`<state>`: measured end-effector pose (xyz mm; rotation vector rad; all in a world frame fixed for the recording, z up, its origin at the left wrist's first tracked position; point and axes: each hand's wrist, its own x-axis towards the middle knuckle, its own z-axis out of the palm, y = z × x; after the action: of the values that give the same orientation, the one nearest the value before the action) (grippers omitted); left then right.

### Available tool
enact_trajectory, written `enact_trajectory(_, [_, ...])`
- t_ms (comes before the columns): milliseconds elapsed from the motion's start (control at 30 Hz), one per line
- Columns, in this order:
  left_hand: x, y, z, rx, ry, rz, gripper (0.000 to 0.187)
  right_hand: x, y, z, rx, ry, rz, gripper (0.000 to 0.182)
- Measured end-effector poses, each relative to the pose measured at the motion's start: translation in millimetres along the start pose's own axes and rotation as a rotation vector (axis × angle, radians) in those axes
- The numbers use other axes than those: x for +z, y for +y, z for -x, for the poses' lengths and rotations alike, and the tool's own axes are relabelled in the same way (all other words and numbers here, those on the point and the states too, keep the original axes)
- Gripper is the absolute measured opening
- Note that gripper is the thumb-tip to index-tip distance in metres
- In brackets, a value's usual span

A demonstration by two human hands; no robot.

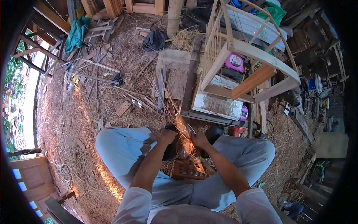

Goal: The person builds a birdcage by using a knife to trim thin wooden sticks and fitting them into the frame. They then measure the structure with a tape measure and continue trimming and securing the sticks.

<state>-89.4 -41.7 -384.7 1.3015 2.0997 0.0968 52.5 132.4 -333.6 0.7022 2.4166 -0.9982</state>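
fingers of the left hand [168,136] and right hand [200,139] look curled in rather than spread, but glare and the downward angle hide the grip, so i cannot tell whether either is fully closed, or on what. thin strips [181,128] lie in the sunlit gap between the hands and run forward, away from the body; keeping the hands close on either side probably helps steady such slender lengths. a narrow pale edge [192,129] shows by the right fingertips, too small to name. knees in pale trousers [125,143] are spread wide, seemingly to leave the forearms room low between them. nearer the body, a reddish wooden piece [190,168] sits between the thighs. ahead lies a worn flat board [178,80], its near end under the strips' far reach. to the right, a pale wooden frame [264,56] stands on a low bench [218,102], probably raised off the litter, with a pink tape measure [234,62] seen through its bars, perhaps kept within reach. shavings [80,123] cover the ground beyond the left knee.
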Motion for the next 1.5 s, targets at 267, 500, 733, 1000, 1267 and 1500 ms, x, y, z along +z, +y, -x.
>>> enact_trajectory(267, [-185, 41, 31, 0.072, -0.003, 0.051, 0.022, -45, -41, 32, -0.391, 0.448, -0.213, 0.025])
enact_trajectory(500, [-346, 30, 173, -0.024, 0.305, -0.14, 0.019, -127, -75, 121, -0.553, 0.607, -0.203, 0.016])
enact_trajectory(733, [-370, 136, 197, 0.178, 0.549, -0.131, 0.018, -186, -82, 153, -0.588, 0.743, -0.691, 0.01])
enact_trajectory(1000, [-287, 242, 176, 0.332, 0.306, 0.621, 0.019, -232, -35, 182, -0.476, 0.641, -1.651, 0.011])
enact_trajectory(1267, [-329, 269, 87, 0.337, 0.024, 0.875, 0.021, -299, -57, 213, -0.563, 0.97, -1.667, 0.015])
enact_trajectory(1500, [-311, 265, 42, 0.659, 0.224, 0.808, 0.019, -327, -45, 185, -0.636, 1.034, -1.52, 0.009])
